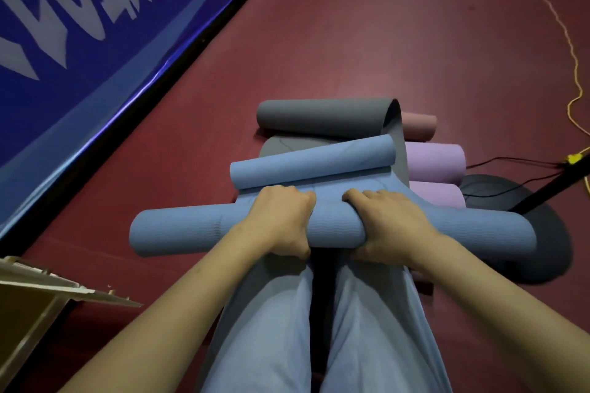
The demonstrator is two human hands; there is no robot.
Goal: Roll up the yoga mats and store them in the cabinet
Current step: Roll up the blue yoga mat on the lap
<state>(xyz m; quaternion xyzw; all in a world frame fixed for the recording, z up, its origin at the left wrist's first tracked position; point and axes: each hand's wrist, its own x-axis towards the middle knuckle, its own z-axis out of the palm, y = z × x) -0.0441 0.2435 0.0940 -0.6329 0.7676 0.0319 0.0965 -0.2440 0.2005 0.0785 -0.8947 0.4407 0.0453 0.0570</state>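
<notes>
Hands gripping blue mat (178, 230) roll on the floor by the knees | left hand (281, 220) and right hand (389, 226) fingers curling tight around it | risk: roll telescoping sideways, loosening if pressure is uneven

Large white Chinese characters are running across the glossy blue banner (79, 51) — cropped and partly cut off, so not reliably readable.

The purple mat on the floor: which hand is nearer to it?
Right. The right hand grips the blue roll just below the purple mat; the left hand is farther left.
</notes>
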